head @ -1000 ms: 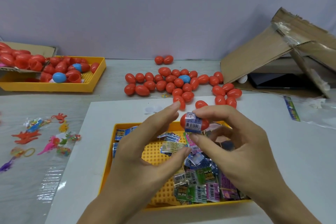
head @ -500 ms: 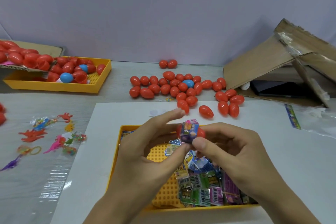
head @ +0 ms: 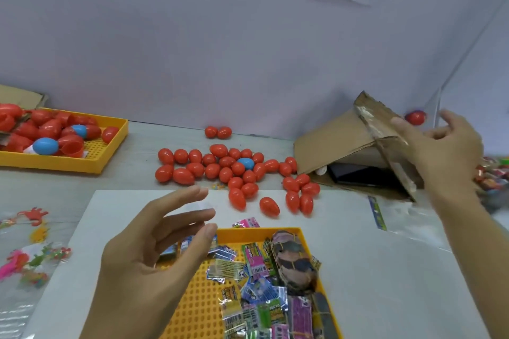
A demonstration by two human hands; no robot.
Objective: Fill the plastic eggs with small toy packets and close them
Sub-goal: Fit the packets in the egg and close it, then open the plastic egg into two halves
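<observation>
My left hand (head: 154, 250) hovers open and holds nothing above the near yellow tray (head: 248, 232), which carries several small toy packets (head: 256, 292). My right hand (head: 446, 157) is raised at the far right beside the cardboard box, fingers spread. A red egg (head: 416, 117) is just beyond its fingertips, against the wall and apart from the hand. A pile of closed red eggs (head: 234, 170) with one blue egg (head: 245, 163) lies on the table behind the tray.
A second yellow tray (head: 68, 165) with red and blue egg halves stands at the back left. A tilted cardboard box (head: 344, 140) sits at the back right. Loose rubbery toys (head: 33, 256) lie at the left. A bag of colourful packets (head: 493, 179) shows at the right edge.
Both hands held a red egg with a packet over the tray. Now they have parted: the right hand has swung up to the far right and the egg has left it.
</observation>
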